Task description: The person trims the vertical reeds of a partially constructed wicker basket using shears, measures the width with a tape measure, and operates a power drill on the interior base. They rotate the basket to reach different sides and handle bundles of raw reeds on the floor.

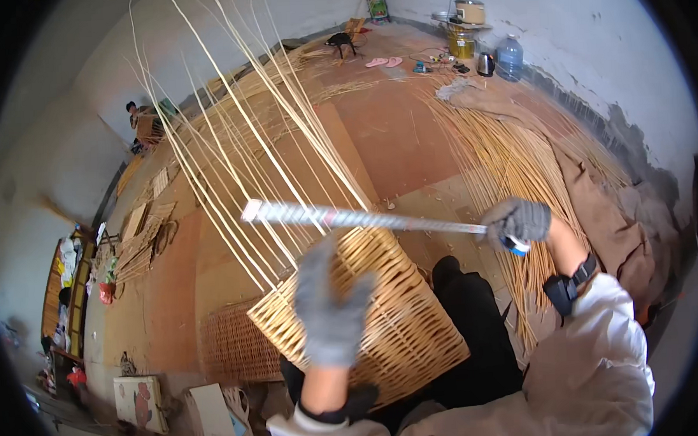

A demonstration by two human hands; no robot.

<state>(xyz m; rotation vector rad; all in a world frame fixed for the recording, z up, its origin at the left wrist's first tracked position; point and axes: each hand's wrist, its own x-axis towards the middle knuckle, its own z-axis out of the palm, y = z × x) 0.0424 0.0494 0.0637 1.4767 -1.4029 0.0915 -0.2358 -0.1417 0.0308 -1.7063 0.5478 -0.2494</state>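
Note:
A half-woven wicker basket [408, 313] rests tilted across my lap, with long pale unwoven rods [240, 137] rising from its far edge. My right hand [523, 219], in a grey glove, is closed round a tape measure [515, 245] with a blue and white case. Its metal blade [380, 220] stretches out leftward above the basket and across the rods, its end free in the air. My left hand [328, 312], also grey-gloved and blurred, hovers at the basket's woven side with thumb and fingers apart. Nothing shows in it; whether it touches the weave I cannot tell.
A bundle of long willow rods [510, 172] lies on the right beside brown cloth [597, 199]. A reddish woven panel [241, 343] is on the floor at left. Farther off are a water bottle [509, 57], a kettle [485, 64], pink slippers [383, 62] and a seated person [144, 124].

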